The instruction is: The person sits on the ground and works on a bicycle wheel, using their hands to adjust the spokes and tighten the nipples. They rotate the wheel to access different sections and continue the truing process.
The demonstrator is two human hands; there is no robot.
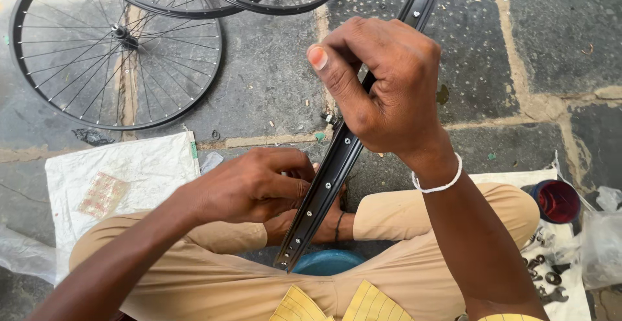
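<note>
With your right hand (389,88) clenched around the black rim (337,159) standing across your lap and your left hand (256,185) fingers pinching at its inner side, a loosened grip could let it twist and slip.

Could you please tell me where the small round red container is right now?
In the head view, the small round red container sits at the right edge on a white sheet, beside the person's bent knee and just above scattered metal wrenches.

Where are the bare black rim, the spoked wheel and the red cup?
bare black rim (324,185), head view, inner channel below the hands
spoked wheel (120,34), head view, hub
red cup (558,201), head view, inside
</note>
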